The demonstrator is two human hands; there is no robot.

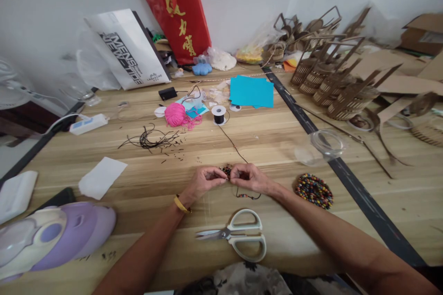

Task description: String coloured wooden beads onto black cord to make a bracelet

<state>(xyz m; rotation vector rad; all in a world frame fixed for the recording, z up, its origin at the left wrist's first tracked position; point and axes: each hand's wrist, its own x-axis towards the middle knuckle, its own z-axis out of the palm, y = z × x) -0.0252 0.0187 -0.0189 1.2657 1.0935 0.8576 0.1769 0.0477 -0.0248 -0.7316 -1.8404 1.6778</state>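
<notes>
Left fingers [217, 174] near right fingers [238, 173], beads [226, 169] between, scissors [228, 233] nearby

Red bag [194, 14] beside white bag [126, 50], pink yarn ball [175, 114], overlapping blue sheets [252, 91]

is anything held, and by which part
The right hand seems to pinch the black cord, exact spot hidden; whether the left hand holds anything cannot be told.

From my feed I read dark "MENS" lettering on the upright white rectangular bag [129, 48] and gold "力" and "寶" on the tall red bag [187, 14].
</notes>
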